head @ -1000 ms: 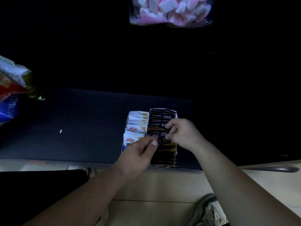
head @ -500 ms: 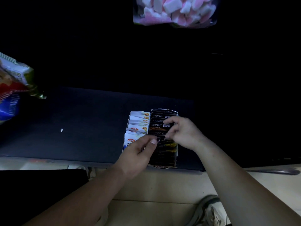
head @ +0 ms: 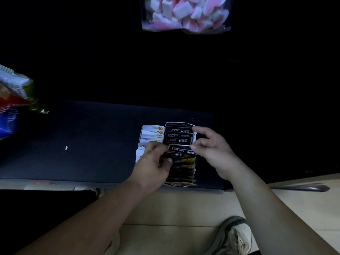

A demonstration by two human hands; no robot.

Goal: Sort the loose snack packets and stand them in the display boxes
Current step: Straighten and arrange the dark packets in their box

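Observation:
Two display boxes stand side by side near the front edge of a dark shelf (head: 92, 144). The white box (head: 140, 137) on the left holds a row of white packets (head: 152, 132). The black box (head: 182, 184) on the right holds a row of black packets (head: 179, 134). One black packet (head: 181, 152) is raised above the middle of that row. My left hand (head: 153, 163) pinches its left end. My right hand (head: 214, 150) pinches its right end with thumb and fingertips, the index finger lifted over the rear packets.
A clear bag of pink and white marshmallows (head: 185, 14) hangs at the top. Coloured snack bags (head: 12, 100) stick in from the left edge. A small white scrap (head: 66, 148) lies on the shelf. My shoe (head: 233, 236) stands on the pale floor below.
Both hands have lifted a black packet out of the row's middle. My left hand moved right and up onto its end; my right hand slid to its right end.

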